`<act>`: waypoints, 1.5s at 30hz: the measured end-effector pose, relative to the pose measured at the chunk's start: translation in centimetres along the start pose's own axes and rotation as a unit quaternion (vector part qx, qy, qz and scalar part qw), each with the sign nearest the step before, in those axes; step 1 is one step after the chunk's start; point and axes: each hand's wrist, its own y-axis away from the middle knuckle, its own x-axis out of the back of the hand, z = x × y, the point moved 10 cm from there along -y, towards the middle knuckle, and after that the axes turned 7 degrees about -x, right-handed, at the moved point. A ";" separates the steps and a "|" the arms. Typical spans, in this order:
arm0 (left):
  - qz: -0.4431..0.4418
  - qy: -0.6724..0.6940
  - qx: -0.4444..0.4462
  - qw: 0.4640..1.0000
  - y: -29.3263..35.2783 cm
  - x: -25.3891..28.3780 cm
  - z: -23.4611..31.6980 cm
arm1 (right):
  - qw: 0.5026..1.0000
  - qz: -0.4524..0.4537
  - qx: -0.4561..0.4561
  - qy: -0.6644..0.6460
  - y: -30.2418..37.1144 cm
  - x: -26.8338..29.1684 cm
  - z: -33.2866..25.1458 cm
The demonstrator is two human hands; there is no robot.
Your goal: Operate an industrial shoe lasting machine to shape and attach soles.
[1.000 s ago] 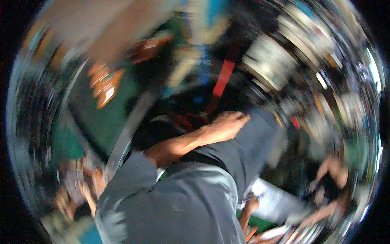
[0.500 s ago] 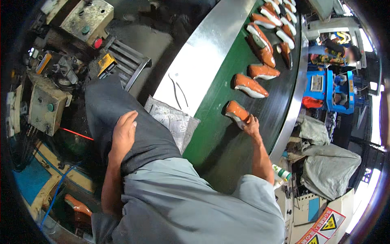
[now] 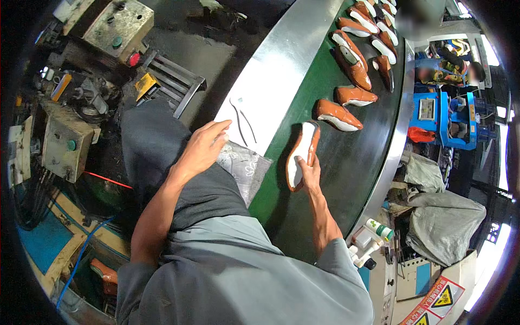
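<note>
My right hand (image 3: pixel 310 174) grips a brown shoe (image 3: pixel 301 154) above the belt, thumb on its white underside, which faces up. The shoe stands nearly lengthwise, tilted a little. My left hand (image 3: pixel 206 147) hovers over my thigh beside the grey patterned cloth (image 3: pixel 246 170), fingers stretched out and nothing seen in them. Past its fingertips, a thin dark tool with two long arms (image 3: pixel 248 123) lies on the bright metal ledge (image 3: pixel 271 76). Two brown shoes, a nearer one (image 3: pixel 337 114) and a farther one (image 3: pixel 355 96), rest on the belt just beyond my right hand.
The green-black conveyor belt (image 3: pixel 281 216) carries several more brown shoes (image 3: pixel 355 65) at its far end. Worn control boxes (image 3: pixel 67 138) and a slatted metal rack (image 3: pixel 176 81) stand at left. Bottles (image 3: pixel 382 230), a covered machine (image 3: pixel 447 222) and a blue machine (image 3: pixel 444 119) are beyond the belt's right rim.
My right hand has lifted the shoe off the belt, brought it left and turned it so its white underside shows. My left hand has moved forward and right, toward the cloth and ledge.
</note>
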 end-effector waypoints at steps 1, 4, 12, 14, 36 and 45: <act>-0.012 0.023 0.001 1.000 -0.8 -0.1 0.9 | 0.998 -0.030 0.024 -0.044 1.5 -2.3 -2.0; -0.002 0.020 -0.025 0.999 -3.0 1.5 3.5 | 0.987 -0.131 0.088 -0.006 8.0 -9.9 -11.6; 0.261 -0.288 -0.210 0.897 6.4 17.7 10.8 | 0.844 -0.404 0.333 0.120 20.1 -29.8 -27.1; 0.241 -0.343 -0.238 0.876 11.1 19.1 13.3 | 0.835 -0.421 0.308 0.175 22.8 -33.9 -30.1; 0.369 -0.076 -0.033 0.926 19.1 19.0 9.4 | 0.705 -0.459 0.532 0.092 27.5 -41.0 -26.0; 0.328 -0.087 -0.038 0.940 17.8 19.1 8.3 | 0.717 -0.441 0.533 0.088 25.4 -41.5 -25.4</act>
